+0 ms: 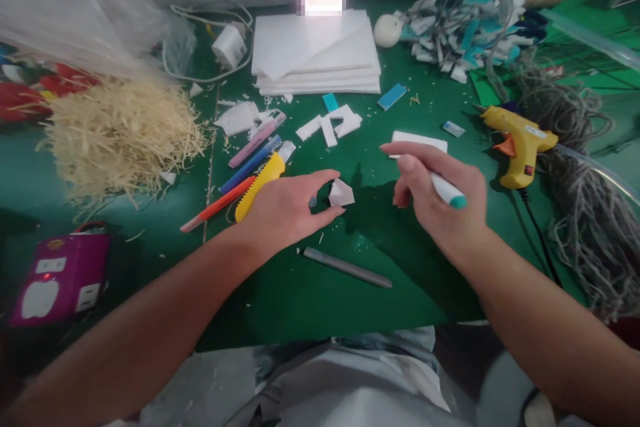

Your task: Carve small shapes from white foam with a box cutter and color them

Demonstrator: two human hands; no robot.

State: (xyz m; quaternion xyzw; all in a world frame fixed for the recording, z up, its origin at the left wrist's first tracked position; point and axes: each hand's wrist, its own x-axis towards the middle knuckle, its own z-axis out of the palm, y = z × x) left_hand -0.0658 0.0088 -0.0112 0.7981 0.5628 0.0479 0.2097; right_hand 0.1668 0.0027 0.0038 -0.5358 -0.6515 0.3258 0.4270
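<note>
In the middle of the green table, a small angular white foam piece [342, 194] sits between the thumb and index fingertips of my left hand [280, 207], which pinch it at its near and far edges. My right hand [440, 193] is closed around a white marker [445, 189] with a teal end; the marker's front part is hidden by the fingers. Just beyond that hand lies a white foam block [420, 142]. Beside my left hand rest a yellow cutter [260, 185], a red-orange pen [215, 205], a blue pen [253, 163] and a pink marker [257, 140].
A grey stick [347, 268] lies near the front edge. White foam strips [327, 125] and stacked white sheets [315, 47] are farther back. Straw-like shreds [125, 137] and a purple box [63, 277] stand left; a yellow glue gun [520, 143] and grey yarn [590, 233] lie right.
</note>
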